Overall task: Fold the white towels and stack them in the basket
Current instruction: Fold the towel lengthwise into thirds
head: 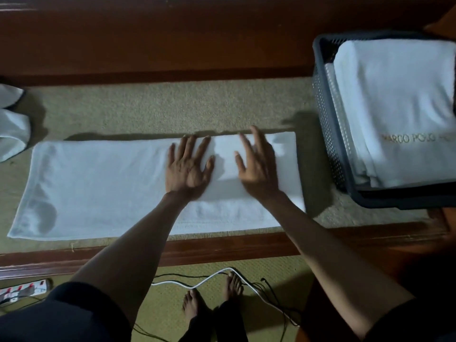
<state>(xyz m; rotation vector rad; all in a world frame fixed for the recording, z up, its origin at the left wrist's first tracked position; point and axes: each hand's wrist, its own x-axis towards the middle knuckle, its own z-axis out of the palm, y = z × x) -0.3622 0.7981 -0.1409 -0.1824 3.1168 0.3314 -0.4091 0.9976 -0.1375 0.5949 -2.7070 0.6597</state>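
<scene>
Pressing flat on the half-folded towel on the table: left hand and right hand, fingers spread, gripping nothing (basket just right). Risk: uneven pressure bunches layers, skewing the fold.

You're working in dim, bluish light: your left hand and right hand cast soft shadows on the white towel. Beside the towel, the basket bows with wide-angle distortion, and the whole view looks slightly soft.
</scene>
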